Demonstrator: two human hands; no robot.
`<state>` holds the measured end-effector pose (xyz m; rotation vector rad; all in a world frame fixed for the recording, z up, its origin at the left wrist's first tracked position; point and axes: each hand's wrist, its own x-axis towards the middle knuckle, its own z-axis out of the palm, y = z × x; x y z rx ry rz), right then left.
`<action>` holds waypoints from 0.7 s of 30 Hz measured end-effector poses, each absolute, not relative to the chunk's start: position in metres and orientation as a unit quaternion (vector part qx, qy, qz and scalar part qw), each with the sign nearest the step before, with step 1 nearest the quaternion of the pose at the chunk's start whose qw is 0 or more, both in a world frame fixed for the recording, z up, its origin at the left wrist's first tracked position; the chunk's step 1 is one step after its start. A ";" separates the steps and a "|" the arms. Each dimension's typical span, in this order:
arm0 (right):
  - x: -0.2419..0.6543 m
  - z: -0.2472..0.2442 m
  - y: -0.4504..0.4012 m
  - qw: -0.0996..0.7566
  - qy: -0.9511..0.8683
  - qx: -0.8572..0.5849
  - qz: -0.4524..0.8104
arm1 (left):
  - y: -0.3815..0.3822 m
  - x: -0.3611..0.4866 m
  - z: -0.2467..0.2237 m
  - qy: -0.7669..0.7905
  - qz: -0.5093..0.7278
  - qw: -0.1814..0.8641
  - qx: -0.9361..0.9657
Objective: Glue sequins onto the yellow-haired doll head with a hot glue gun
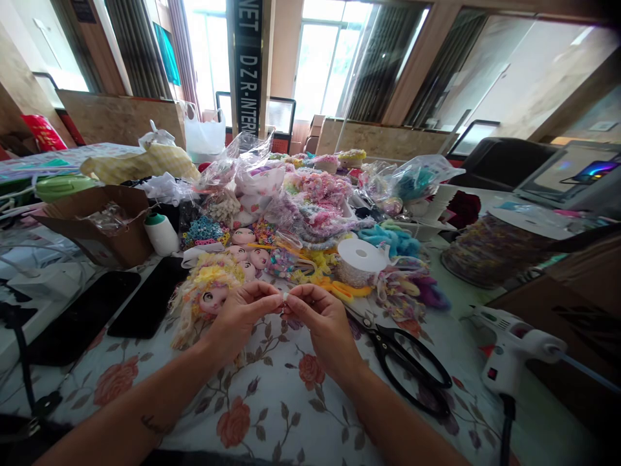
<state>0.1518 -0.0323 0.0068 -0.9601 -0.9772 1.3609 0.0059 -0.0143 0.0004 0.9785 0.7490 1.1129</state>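
Observation:
My left hand and my right hand meet in front of me, above the flowered tablecloth. Thumb and forefinger of each are pinched together around one tiny pale piece, too small to name. Just beyond my left wrist lies a doll head with yellow yarn hair, partly covered by that hand. Several more doll faces rest behind it. Close to my right wrist are black-handled scissors, their blades pointing toward the pile.
A white glue gun stands at the right. Two black phones lie at the left near a cardboard box and a thread spool. Behind my hands, a white ribbon reel and heaped colourful yarn fill the table.

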 end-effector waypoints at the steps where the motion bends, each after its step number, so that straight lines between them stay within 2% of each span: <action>1: 0.152 0.007 -0.032 0.569 -0.415 -0.409 0.580 | -0.014 0.006 0.001 0.333 0.495 0.676 0.432; 21: 0.153 0.003 -0.032 0.568 -0.416 -0.420 0.573 | -0.014 0.005 -0.003 0.310 0.485 0.678 0.457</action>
